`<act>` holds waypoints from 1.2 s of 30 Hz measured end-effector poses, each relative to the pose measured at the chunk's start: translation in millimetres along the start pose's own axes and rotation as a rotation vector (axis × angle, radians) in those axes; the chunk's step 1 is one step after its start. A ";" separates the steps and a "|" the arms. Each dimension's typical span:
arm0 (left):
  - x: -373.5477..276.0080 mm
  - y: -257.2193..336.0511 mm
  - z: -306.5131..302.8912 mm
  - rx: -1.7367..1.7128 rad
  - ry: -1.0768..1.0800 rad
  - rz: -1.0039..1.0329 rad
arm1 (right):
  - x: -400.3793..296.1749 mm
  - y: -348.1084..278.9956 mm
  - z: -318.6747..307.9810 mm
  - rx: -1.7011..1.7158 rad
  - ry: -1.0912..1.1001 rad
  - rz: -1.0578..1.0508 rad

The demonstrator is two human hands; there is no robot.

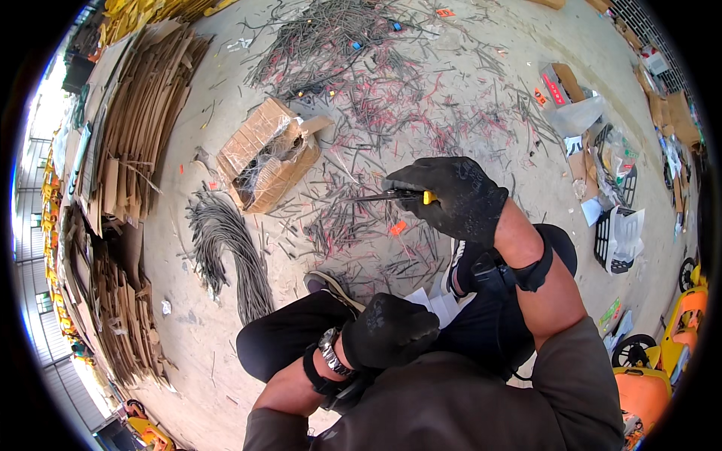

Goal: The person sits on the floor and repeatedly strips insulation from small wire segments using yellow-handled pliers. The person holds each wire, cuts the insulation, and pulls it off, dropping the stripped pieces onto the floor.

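Observation:
My right hand (451,197), in a black work glove, is raised above the littered floor. It grips a thin dark piece, possibly cable (369,197), that sticks out to the left. A yellow part (430,197) shows at the palm; the glove hides how it joins the dark piece. My left hand (389,332), gloved too, is curled low in front of my body. Its back faces the camera, so I cannot see whether it holds anything. White sheets (437,304) lie just beyond it, between my legs.
Black and red cable offcuts (361,107) cover the floor ahead. A torn cardboard box (276,158) and a bundle of grey cables (237,248) lie left. Flattened cardboard (146,107) is stacked farther left. A black plastic basket (615,242) and yellow-orange wheeled machines (643,389) are right.

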State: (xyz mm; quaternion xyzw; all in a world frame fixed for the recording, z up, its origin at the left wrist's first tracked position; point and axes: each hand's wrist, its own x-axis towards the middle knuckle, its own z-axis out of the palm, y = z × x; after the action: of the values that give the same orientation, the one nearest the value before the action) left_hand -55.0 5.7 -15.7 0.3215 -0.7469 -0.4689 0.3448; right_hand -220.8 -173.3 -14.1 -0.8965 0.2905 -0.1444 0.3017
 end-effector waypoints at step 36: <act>-2.8 8.6 14.3 0.039 -0.105 0.011 | 4.3 6.3 -16.0 0.004 0.135 0.135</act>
State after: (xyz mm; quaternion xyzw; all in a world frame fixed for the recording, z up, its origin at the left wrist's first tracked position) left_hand -66.5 17.8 -13.0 0.2989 -0.7748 -0.4686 0.3012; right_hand -227.0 -187.3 -5.2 -0.8626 0.3696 -0.1845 0.2921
